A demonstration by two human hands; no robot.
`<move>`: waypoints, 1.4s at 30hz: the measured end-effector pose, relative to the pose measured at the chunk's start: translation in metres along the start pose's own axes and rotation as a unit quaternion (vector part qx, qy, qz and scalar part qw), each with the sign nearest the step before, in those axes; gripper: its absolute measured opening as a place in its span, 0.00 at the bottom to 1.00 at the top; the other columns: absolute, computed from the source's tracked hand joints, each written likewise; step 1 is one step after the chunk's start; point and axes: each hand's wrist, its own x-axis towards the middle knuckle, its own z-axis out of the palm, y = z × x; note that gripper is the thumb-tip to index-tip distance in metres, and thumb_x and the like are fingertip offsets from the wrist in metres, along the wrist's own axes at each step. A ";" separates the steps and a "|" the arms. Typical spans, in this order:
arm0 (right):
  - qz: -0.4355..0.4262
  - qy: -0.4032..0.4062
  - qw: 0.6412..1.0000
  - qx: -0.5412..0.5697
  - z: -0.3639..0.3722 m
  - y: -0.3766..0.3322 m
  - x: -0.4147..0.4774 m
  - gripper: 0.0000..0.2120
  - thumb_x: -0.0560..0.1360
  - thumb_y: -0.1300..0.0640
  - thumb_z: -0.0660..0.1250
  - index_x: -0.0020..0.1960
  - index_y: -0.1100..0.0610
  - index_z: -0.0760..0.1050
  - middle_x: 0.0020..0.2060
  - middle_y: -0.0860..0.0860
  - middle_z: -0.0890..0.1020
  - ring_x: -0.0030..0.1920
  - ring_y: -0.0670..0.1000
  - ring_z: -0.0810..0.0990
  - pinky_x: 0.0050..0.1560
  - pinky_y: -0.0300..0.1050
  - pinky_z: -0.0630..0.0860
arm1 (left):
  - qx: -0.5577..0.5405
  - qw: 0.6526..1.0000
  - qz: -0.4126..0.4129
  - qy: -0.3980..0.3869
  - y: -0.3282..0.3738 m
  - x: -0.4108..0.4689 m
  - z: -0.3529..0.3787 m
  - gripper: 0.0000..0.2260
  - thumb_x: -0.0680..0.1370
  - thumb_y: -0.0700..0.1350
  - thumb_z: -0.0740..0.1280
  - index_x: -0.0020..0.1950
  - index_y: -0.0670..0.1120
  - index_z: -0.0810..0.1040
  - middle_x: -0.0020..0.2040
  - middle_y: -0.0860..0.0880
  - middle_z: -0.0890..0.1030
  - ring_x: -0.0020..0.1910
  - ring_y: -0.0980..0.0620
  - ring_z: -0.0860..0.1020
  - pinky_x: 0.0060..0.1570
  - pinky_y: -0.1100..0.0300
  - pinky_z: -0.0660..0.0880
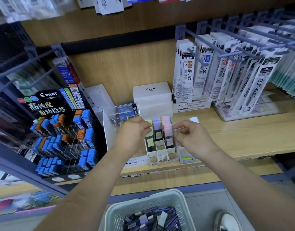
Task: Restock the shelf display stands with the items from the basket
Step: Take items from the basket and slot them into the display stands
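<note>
Left hand (135,132) apparently pinching green case (149,123), right hand (191,135) beside pink cases (166,127), basket (140,204) below

Bright even light, glare on shelf (235,130), edges blurred w/ wide-angle warp.

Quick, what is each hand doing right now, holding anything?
Left hand: grips the pale green plastic case.
Right hand: fingers curled beside the pale pink plastic case; grip cannot be told.
</note>
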 end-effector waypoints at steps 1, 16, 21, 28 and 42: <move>-0.002 0.003 1.000 -0.004 -0.001 0.000 -0.001 0.14 0.75 0.64 0.63 0.42 0.45 0.76 0.33 0.48 0.80 0.37 0.56 0.80 0.49 0.55 0.80 | 0.000 1.000 0.009 0.004 -0.001 0.000 0.000 0.02 0.70 0.38 0.71 0.40 0.41 0.84 0.37 0.44 0.81 0.34 0.45 0.80 0.38 0.61 0.73; -0.022 -0.101 0.992 -0.073 -0.029 -0.002 -0.036 0.10 0.77 0.65 0.63 0.44 0.54 0.80 0.35 0.50 0.83 0.30 0.45 0.81 0.41 0.51 0.79 | -0.001 0.998 0.042 0.042 0.010 -0.015 -0.024 0.05 0.74 0.39 0.69 0.47 0.42 0.84 0.42 0.46 0.82 0.38 0.46 0.80 0.42 0.54 0.78; 0.029 -0.238 0.962 -0.129 -0.009 0.031 -0.066 0.05 0.77 0.63 0.65 0.48 0.56 0.79 0.38 0.53 0.84 0.34 0.47 0.81 0.42 0.45 0.80 | 0.002 0.994 0.075 -0.074 0.023 -0.069 -0.037 0.10 0.75 0.44 0.61 0.44 0.46 0.82 0.38 0.50 0.83 0.37 0.47 0.79 0.42 0.55 0.77; 0.187 -0.270 0.935 -0.132 0.075 0.126 -0.072 0.06 0.78 0.65 0.62 0.52 0.64 0.77 0.39 0.57 0.79 0.37 0.53 0.77 0.38 0.46 0.74 | 0.079 0.886 -0.049 -0.454 -0.012 -0.172 0.049 0.11 0.77 0.40 0.58 0.50 0.46 0.80 0.46 0.46 0.82 0.45 0.45 0.78 0.47 0.51 0.77; 0.334 -0.193 0.915 -0.121 0.204 0.288 -0.094 0.41 0.74 0.71 0.64 0.79 0.49 0.50 0.71 0.56 0.65 0.51 0.57 0.77 0.46 0.49 0.76 | 0.033 0.812 -0.249 -0.527 -0.050 -0.302 0.197 0.42 0.74 0.48 0.70 0.77 0.47 0.45 0.76 0.41 0.46 0.74 0.38 0.53 0.69 0.48 0.63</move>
